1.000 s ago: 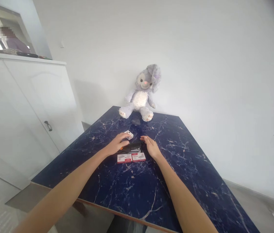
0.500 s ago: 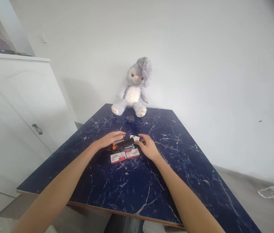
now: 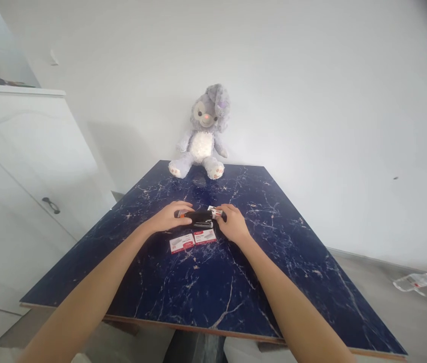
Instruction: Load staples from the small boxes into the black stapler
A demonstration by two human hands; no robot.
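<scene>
A black stapler [image 3: 201, 216] with an orange part at its left end lies between my hands on the blue marbled table. My left hand [image 3: 168, 217] is closed around the stapler's left end, thumb in front and fingers behind. At the other end, my right hand [image 3: 233, 222] pinches a small white box [image 3: 216, 213] with red-orange markings, right beside the stapler; the fingers cover part of it. Two white-and-red boxes that look like staple boxes, a left one [image 3: 181, 243] and a right one [image 3: 205, 236], lie side by side nearer to me.
A grey plush rabbit [image 3: 202, 141] sits at the table's far edge against the white wall. To the left stands a white cabinet [image 3: 28, 151]. Clear plastic packaging [image 3: 418, 283] lies on the floor at right. The marbled table [image 3: 274, 262] has its near edge before me.
The stapler has turned from slanted to nearly level. My left hand has closed on its left end, and my right fingers have closed on the white box. The view has shifted slightly.
</scene>
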